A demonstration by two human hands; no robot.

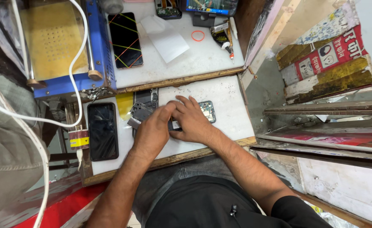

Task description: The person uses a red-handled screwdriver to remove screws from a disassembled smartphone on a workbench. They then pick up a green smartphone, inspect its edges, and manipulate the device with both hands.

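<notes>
1. The left hand [152, 128] and the right hand [190, 120] meet over the middle of the white work board [232, 114], fingertips pressed together on a small phone circuit board [206, 110].

2. The right hand lies flat, fingers spread loosely over the circuit board; only the board's far right end, with its dark chips, sticks out beyond the fingertips. Whether the fingers pinch it or merely press it down cannot be told.

3. The left hand is curled, thumb and forefinger brought close at the meeting point; what sits between them is hidden by the knuckles.

4. Just left of the grip, touching the left hand's fingers, is an opened dark phone frame [143, 110] with a grey metal plate and a strip of yellow film beside it.

5. Further left of the grip lies a black phone [103, 131], screen up (its glass looks scuffed).

6. Beyond the grip, on the upper white shelf [203, 55], sit another phone with coloured lines across its screen [125, 40], a sheet of white paper [169, 42], an orange rubber ring [198, 36] and a small glue tube [222, 38].

7. Up and to the left of the grip stands a blue machine with a yellow perforated pad [57, 42], a white cable [78, 59] looping over it.
</notes>
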